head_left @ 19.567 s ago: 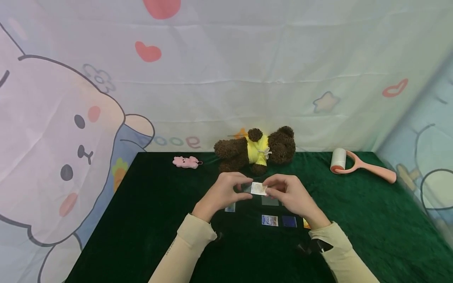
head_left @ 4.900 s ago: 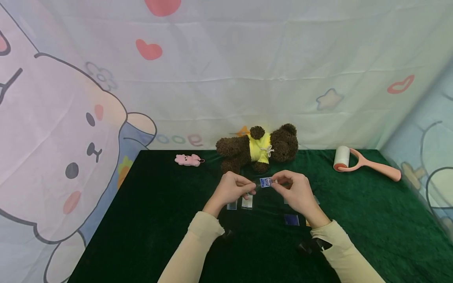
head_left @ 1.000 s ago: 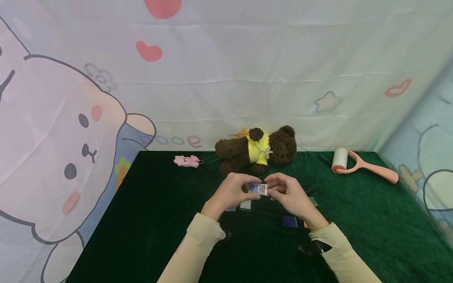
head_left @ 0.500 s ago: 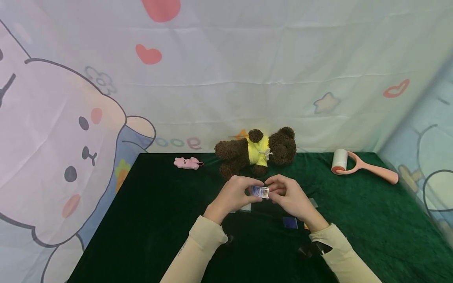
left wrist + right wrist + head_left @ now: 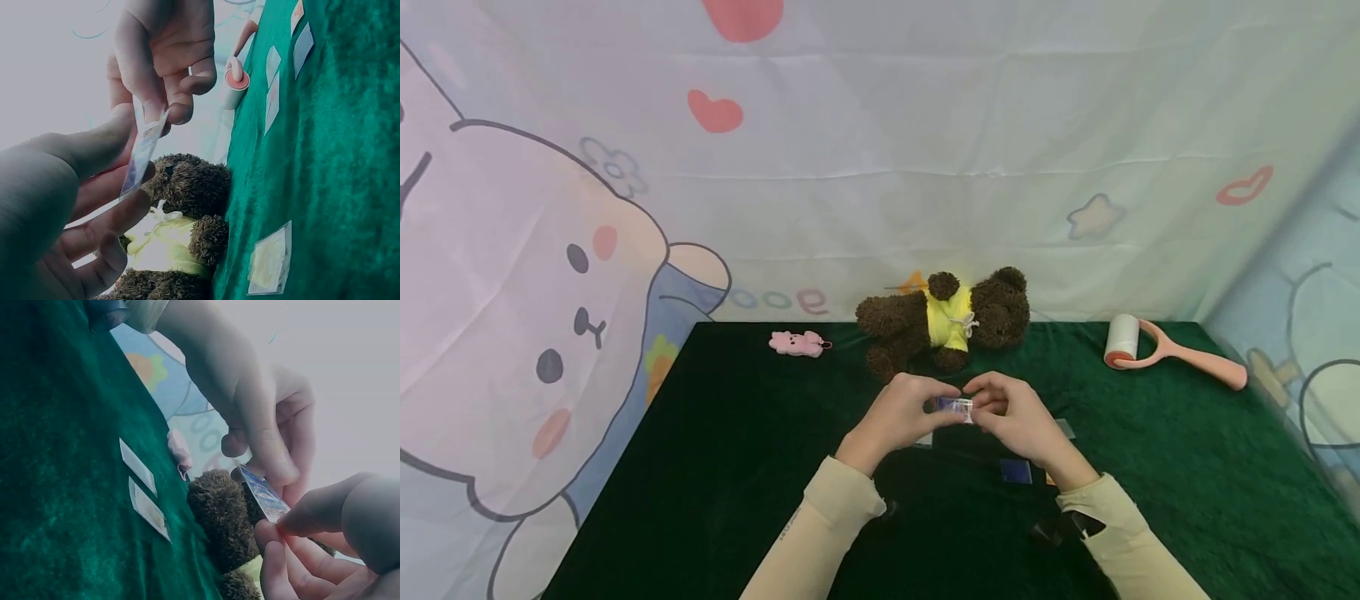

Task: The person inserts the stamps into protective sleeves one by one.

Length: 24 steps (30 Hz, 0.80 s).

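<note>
A small blue picture card (image 5: 265,497) with a clear, glossy sleeve around it is held up between both hands, above the green cloth. My left hand (image 5: 891,421) pinches its left end between thumb and fingers. The thumb and forefinger of my right hand (image 5: 1018,421) pinch its right end. In the left wrist view the card (image 5: 142,156) stands nearly edge-on and shines with glare. Below the left hand, a pale sleeved card (image 5: 925,440) lies on the cloth, partly covered by that hand in the head view.
A dark blue card (image 5: 1016,471), an orange card (image 5: 1050,479) and a clear sleeve (image 5: 1064,428) lie by the right forearm. Behind the hands lies a brown teddy bear (image 5: 951,321). A pink plush (image 5: 797,343) is back left, a lint roller (image 5: 1172,350) back right.
Earlier a pale card was in the hands; it now lies on the cloth at left. The blue card has come up from the cloth. Lately both hands have shifted slightly right and down.
</note>
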Available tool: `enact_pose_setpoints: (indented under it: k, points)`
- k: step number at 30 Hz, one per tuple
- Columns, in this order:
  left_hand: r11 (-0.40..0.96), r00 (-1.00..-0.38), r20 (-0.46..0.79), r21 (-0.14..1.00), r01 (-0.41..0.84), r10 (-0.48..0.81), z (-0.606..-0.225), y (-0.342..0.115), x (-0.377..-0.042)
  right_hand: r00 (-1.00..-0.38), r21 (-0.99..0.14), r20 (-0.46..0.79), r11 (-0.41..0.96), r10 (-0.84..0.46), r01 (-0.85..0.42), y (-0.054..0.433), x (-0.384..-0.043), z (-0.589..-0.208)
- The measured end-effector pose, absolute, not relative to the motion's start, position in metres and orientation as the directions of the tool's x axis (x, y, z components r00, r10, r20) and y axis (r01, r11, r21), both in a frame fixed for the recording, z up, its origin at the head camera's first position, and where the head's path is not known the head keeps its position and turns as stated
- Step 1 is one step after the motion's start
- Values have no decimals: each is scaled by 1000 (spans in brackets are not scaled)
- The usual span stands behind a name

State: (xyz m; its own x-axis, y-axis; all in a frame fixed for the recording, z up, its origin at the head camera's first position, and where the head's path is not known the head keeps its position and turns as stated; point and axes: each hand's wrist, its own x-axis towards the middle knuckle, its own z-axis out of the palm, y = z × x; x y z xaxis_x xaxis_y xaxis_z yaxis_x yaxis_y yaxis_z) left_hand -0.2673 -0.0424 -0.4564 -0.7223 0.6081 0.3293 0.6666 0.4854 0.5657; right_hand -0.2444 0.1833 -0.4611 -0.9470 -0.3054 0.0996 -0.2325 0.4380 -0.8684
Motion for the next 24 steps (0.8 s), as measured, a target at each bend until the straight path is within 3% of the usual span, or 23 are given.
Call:
enact_pose_setpoints:
  k: [7, 18, 24]
  points:
    - [496, -731, 343, 561, 663, 590, -456, -44, -268, -937, -851, 105, 457, -334, -258, 183, -245, -462]
    - [538, -771, 221, 603, 589, 597, -456, -43, -267, -921, -813, 134, 492, -365, -313, 184, -247, -463]
    - [511, -766, 245, 621, 595, 595, -455, -39, -270, -918, -793, 148, 510, -368, -332, 187, -249, -459]
